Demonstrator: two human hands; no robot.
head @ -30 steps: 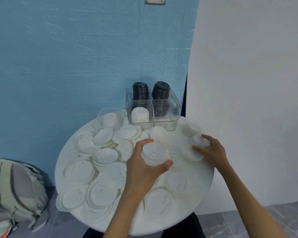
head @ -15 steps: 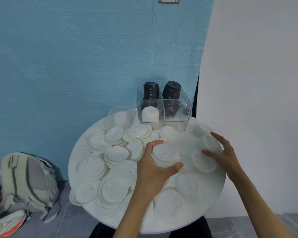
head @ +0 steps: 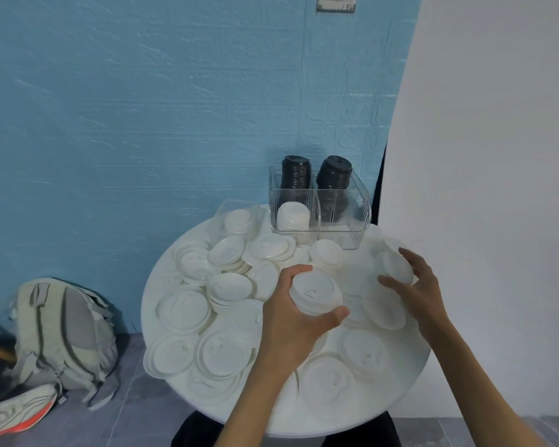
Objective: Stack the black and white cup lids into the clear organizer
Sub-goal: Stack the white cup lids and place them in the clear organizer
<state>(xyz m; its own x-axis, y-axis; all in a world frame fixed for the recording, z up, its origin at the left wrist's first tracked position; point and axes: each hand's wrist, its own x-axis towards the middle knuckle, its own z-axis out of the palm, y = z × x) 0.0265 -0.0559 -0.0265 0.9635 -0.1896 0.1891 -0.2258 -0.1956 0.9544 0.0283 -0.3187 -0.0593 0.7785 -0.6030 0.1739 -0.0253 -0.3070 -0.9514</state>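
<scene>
My left hand (head: 291, 321) grips a short stack of white lids (head: 315, 293) above the middle of the round white table (head: 397, 411). My right hand (head: 415, 290) pinches one small white lid (head: 396, 267) lifted off the table near its right edge. The clear organizer (head: 349, 217) stands at the table's back. Two tall stacks of black lids (head: 296, 172) fill its rear compartments, and a low stack of white lids (head: 292, 216) sits in its front left one. Several loose white lids (head: 229, 287) cover the table.
A second clear container (head: 226, 209) with white lids lies left of the organizer. A grey backpack (head: 65, 333) and a white and red shoe (head: 17, 411) are on the floor at left. A white wall panel rises right of the table.
My right hand has closed on a small white lid and raised it off the table. My left hand keeps its stack. The view has shifted left, so the table sits further right.
</scene>
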